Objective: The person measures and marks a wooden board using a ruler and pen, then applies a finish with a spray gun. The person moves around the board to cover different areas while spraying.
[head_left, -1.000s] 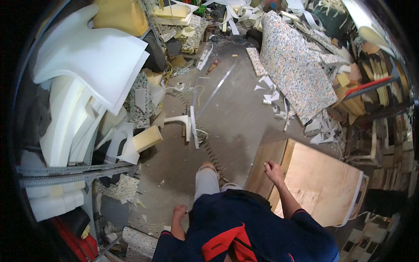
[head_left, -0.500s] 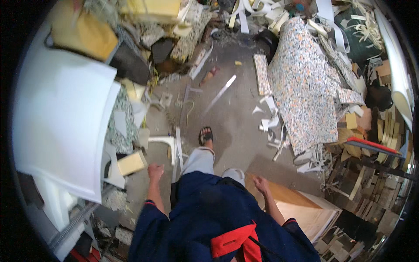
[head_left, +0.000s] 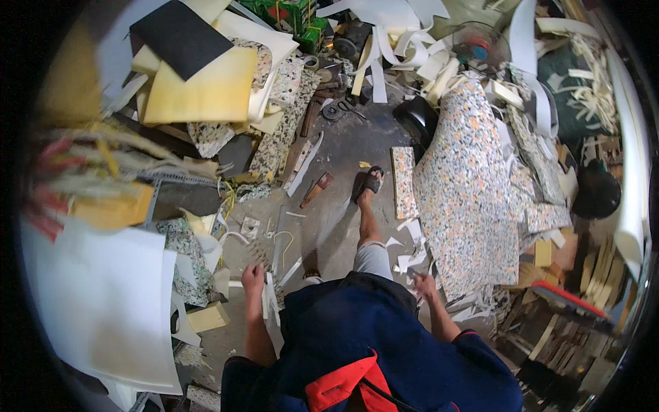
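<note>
My left hand (head_left: 253, 277) hangs beside my left leg with its fingers curled in. Nothing shows in it; narrow white strips (head_left: 271, 294) lie on the floor just past it. On the other side, my right hand (head_left: 425, 284) is also curled, close to the near end of a large speckled foam sheet (head_left: 473, 192). A small greyish shape shows at its fingertips, too blurred to name. Ahead of me a sandalled foot (head_left: 371, 182) is planted on the grey floor (head_left: 329, 226).
White sheets (head_left: 103, 295) stand at the left. Yellow foam (head_left: 199, 86) and a black sheet (head_left: 181, 38) are piled ahead of them. A wooden-handled tool (head_left: 317, 189) lies on the floor. A fan (head_left: 477, 44), a black round object (head_left: 596, 190) and a red-edged broom (head_left: 570, 299) are at the right.
My view has moved forward into the room. The other foot now leads. The wooden box near my right hand has left the view, and the speckled sheet is nearer.
</note>
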{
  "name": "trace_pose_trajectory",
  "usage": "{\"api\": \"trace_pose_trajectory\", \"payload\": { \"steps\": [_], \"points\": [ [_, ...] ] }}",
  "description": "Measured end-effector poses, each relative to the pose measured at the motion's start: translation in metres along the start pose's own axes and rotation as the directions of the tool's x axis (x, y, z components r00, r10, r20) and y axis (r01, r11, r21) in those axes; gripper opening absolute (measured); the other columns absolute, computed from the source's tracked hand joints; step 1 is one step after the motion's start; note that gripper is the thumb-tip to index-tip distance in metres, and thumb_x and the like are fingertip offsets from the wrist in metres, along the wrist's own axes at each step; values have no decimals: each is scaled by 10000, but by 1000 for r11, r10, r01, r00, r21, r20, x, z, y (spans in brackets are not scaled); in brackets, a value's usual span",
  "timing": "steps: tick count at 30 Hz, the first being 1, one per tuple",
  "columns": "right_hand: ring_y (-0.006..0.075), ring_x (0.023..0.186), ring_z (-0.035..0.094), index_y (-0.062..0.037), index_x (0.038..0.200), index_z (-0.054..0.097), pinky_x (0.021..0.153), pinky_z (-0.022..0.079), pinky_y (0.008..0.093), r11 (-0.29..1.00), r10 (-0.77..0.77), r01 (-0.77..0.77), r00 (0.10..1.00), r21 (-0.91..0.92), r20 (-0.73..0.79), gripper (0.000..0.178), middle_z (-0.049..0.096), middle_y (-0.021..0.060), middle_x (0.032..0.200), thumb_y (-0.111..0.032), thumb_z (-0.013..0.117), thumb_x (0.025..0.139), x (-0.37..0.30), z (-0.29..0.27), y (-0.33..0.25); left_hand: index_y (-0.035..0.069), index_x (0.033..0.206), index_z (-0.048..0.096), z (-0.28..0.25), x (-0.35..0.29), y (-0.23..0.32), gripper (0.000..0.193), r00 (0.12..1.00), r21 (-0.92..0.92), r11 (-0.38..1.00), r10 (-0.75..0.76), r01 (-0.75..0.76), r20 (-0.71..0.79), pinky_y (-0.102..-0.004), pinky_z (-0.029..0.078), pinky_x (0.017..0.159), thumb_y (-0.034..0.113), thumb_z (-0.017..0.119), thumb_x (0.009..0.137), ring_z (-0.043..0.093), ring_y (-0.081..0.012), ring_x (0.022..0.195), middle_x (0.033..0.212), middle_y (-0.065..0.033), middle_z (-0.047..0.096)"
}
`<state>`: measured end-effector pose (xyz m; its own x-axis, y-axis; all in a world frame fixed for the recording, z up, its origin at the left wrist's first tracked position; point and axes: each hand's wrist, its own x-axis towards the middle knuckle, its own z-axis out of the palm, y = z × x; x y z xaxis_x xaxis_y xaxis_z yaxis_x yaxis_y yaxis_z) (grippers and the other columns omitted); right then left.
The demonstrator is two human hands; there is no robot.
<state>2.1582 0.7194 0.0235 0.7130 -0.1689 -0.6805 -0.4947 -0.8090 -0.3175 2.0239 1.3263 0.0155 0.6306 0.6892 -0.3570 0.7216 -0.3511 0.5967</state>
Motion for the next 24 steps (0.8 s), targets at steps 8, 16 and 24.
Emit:
{"api": "trace_pose_trajectory", "payload": {
  "steps": [8, 16, 24],
  "points": [
    [463, 762, 633, 6, 767, 659, 637, 497, 534, 754, -464, 475, 874, -454, 144, 378, 653, 263, 810, -333, 570, 908, 392, -91, -285, -28, 967, 657, 166, 12, -2, 371, 946, 224, 920, -320, 322, -46, -469, 494, 789, 332, 635, 879, 653, -373, 832, 853, -198, 680],
    [356, 848, 687, -39, 955, 675, 693, 545, 451, 45, -797, 691, 460, -721, 391, 260, 707, 173, 945, -281, 588, 916, 622, -79, -544, -22, 1243, 562, 323, 207, 370, 531, 966, -180, 949, -247, 258, 80, -465, 465, 935, 350, 677, 882, 588, -388, 1089, 1175, -235, 609],
    [224, 731, 699, -76, 1022, 681, 634, 530, 364, 616, -649, 759, 641, -211, 409, 228, 695, 137, 865, -276, 604, 944, 699, 27, -618, 88, 1495, 304, 386, 314, 482, 959, 862, 319, 919, -345, 231, 371, -701, 359, 985, 580, 702, 775, 302, -445, 1397, 1512, -249, 311]
  ]
}}
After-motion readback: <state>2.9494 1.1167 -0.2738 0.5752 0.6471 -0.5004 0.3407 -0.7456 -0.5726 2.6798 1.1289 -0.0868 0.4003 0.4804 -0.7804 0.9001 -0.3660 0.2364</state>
